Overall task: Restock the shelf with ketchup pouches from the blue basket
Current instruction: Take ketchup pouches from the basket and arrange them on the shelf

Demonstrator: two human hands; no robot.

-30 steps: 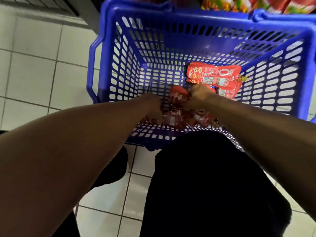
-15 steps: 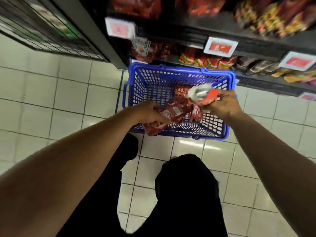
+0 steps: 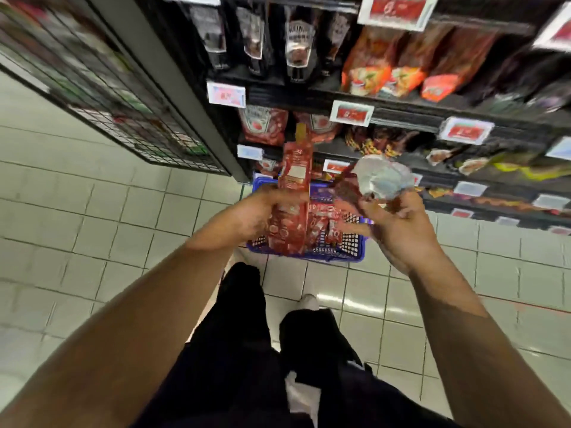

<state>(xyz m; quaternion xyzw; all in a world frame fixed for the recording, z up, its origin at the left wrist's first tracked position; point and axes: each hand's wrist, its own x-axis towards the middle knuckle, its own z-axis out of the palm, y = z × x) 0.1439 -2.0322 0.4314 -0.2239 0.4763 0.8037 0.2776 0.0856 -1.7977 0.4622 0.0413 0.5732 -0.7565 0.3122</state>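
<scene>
My left hand (image 3: 253, 216) grips a red ketchup pouch (image 3: 292, 193) upright, its yellow spout pointing up toward the shelf. A second pouch (image 3: 380, 179), its silvery bottom facing me, is held in my right hand (image 3: 398, 220). Both hands hover over the blue basket (image 3: 355, 256) on the floor, where more red pouches (image 3: 324, 223) lie. Matching ketchup pouches (image 3: 264, 125) stand on the low shelf (image 3: 401, 118) just beyond.
Black shelving holds dark sauce bottles (image 3: 298, 41) above and orange and brown snack packs (image 3: 380, 72) to the right, with white-and-red price tags (image 3: 351, 112) on the edges. A wire rack (image 3: 123, 97) stands at left. Pale floor tiles (image 3: 92, 227) surround my dark-trousered legs (image 3: 247, 350).
Both hands have come up out of the basket, each with a pouch, and risen toward the shelf. The view has tilted up from the basket to the shelving.
</scene>
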